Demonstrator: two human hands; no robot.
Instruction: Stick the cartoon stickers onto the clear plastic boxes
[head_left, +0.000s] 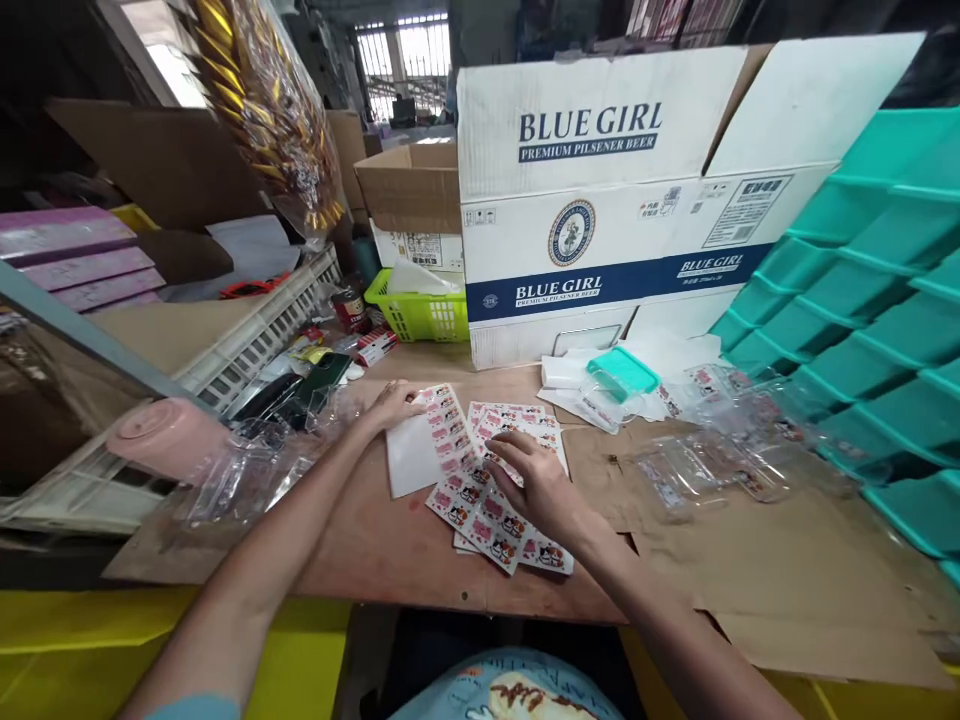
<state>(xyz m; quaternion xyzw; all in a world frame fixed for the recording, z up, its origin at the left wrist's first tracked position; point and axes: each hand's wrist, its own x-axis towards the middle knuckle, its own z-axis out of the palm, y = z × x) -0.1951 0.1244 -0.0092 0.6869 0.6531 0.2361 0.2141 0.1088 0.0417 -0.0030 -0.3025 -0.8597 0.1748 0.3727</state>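
Observation:
Near the middle of the table, my left hand (397, 402) is closed on the top edge of a sticker sheet (450, 430) printed with small pink and cat pictures. This sheet looks raised and bent above a white sheet (411, 458). My right hand (534, 478) has its thumb and index finger at the sheet's right edge, curled as in a pinch; the exact contact is partly hidden. Beneath my right hand, more cat sticker sheets (491, 525) lie fanned and overlapping on the reddish-brown tabletop (360, 540).
A white beer carton (495, 220) stands behind, beside a lime-green basket (427, 318). Stacked teal bins (847, 330) rise at the right. Clear plastic cases (697, 470) and a teal lid (624, 374) lie right. At the left are a pink roll (169, 440) and a white crate (259, 330).

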